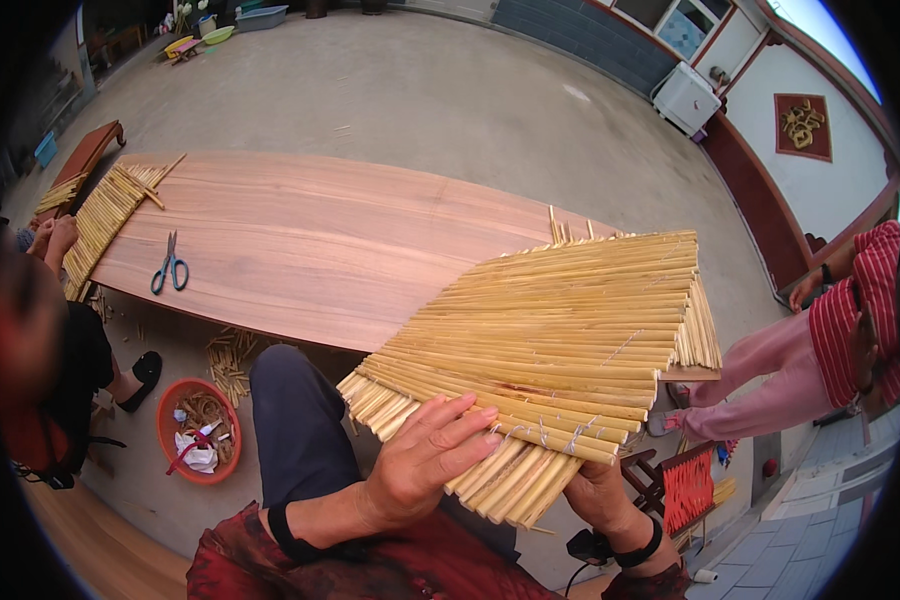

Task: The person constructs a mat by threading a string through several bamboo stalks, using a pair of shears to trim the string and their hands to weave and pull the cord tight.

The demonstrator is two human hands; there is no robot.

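Observation:
My left hand lies on the near edge of a pale yellow reed mat, its fingers extended across the canes beside some thin pale ties. The mat slopes over the right end of a long wooden table, with another layer of canes under its lower edge. Beneath that edge is my right hand, touching the mat from below, its fingers mostly hidden. Blue-handled scissors rest on the table.
At left a person's hands hold another reed bundle. An orange basin of scraps and loose cane pieces are on the floor. A person in striped red stands at right, near a red-topped stool.

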